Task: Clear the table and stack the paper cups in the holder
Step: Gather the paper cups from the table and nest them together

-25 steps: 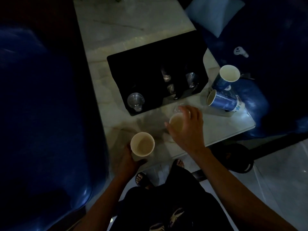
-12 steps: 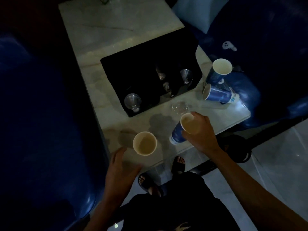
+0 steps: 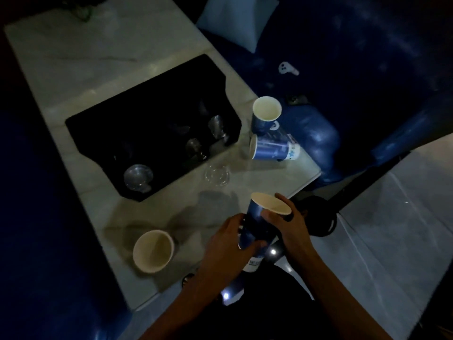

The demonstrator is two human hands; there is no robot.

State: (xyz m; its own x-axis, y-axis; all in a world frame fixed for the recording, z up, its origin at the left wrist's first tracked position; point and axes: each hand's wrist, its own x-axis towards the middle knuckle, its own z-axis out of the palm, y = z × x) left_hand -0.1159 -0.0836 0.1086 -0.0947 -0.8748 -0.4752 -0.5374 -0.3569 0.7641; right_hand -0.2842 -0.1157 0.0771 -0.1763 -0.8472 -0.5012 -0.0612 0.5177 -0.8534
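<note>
Both hands hold a blue paper cup tilted above the table's near edge: my right hand grips it near the rim, my left hand wraps its lower body. It looks like a short stack, though I cannot tell how many. One cup stands upright on the white marble table to the left. Another upright cup and a cup lying on its side sit at the table's right edge. The black holder tray lies mid-table with clear glasses in it.
A clear glass stands on the table just in front of the tray. Dark blue seats flank the table on both sides. A pale cushion and a small white controller lie on the right seat. Tiled floor shows at lower right.
My left hand left the cup on the left and came over to the blue cup in my right hand. That cup has been lifted and drawn toward me.
</note>
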